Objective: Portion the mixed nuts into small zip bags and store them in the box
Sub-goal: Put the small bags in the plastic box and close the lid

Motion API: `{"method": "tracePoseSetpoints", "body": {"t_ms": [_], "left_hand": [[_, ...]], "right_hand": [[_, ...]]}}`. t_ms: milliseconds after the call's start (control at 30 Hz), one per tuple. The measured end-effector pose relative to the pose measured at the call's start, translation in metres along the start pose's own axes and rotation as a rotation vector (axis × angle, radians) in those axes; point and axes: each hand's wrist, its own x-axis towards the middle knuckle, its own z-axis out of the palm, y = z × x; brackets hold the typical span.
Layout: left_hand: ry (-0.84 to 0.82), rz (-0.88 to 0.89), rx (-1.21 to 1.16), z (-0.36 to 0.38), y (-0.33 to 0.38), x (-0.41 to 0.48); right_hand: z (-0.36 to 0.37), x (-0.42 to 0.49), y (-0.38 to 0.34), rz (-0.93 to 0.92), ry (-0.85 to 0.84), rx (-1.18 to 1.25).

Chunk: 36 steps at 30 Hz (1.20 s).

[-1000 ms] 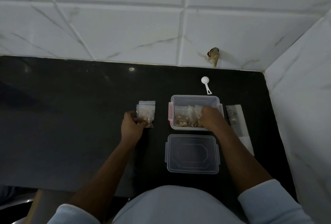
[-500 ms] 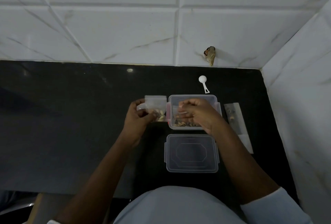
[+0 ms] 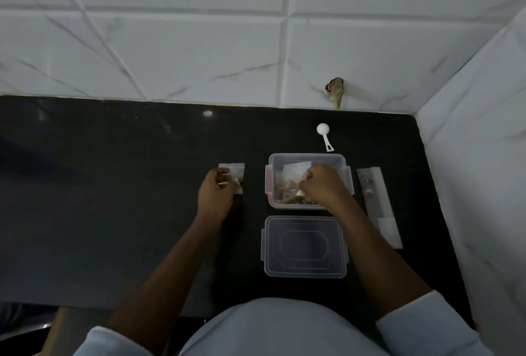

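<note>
Left hand [image 3: 216, 194] pinches a bag [image 3: 236, 173] between its fingers; right hand [image 3: 323, 184], fingers curled, reaches into the box [image 3: 327, 158], hold unclear. Bags should go in flat.

Left hand [image 3: 215, 196]: pinches zip bag [image 3: 236, 176] left of box [image 3: 307, 157]
Right hand [image 3: 320, 184]: grips second bag [image 3: 296, 169] inside box

1. A plain, pale blue-grey top [image 3: 284, 330] covers the torso.
2. The left sleeve [image 3: 113, 341] and the right sleeve [image 3: 421, 324] are bunched near the elbows.
3. The left forearm [image 3: 170, 264] and the right forearm [image 3: 378, 247] are bare.
</note>
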Motion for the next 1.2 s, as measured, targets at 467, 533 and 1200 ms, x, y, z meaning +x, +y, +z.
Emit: {"method": "tracePoseSetpoints", "body": {"t_ms": [467, 533, 1200], "left_hand": [[0.094, -0.147, 0.144, 0.001, -0.019, 0.030], [0.068, -0.173, 0.037, 0.001, -0.014, 0.030], [-0.274, 0.083, -0.330, 0.035, 0.066, -0.030]], "right_hand": [[0.011, 0.005, -0.006, -0.280, -0.262, -0.206], [0.007, 0.004, -0.004, -0.242, -0.193, -0.035], [-0.028, -0.018, 0.002, -0.126, 0.152, 0.327]]}}
